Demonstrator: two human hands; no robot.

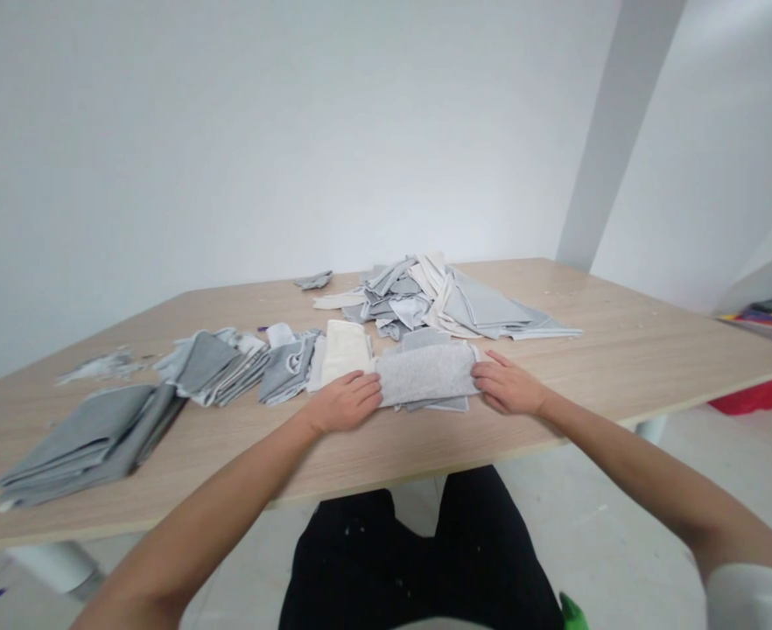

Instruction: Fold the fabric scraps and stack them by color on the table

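Observation:
A light grey rectangular piece of fabric (426,374) lies lengthwise in front of me, over other grey pieces whose edges show beneath it. My left hand (348,401) is closed on its left end, and my right hand (507,385) pinches its right end. The thumbs are mostly hidden. Just beyond my left hand is a folded cream cloth (347,348). To its left sit a small bunch of grey cloth pieces (289,366) and a row of folded grey pieces (219,363).
A loose heap of grey and cream fabric (418,293) lies toward the wall. Larger folded grey cloths (87,437) rest at the table's left, near white scraps (103,366). The wooden table's (622,359) front edge is close to my legs. Colourful material (763,392) is on the floor at right.

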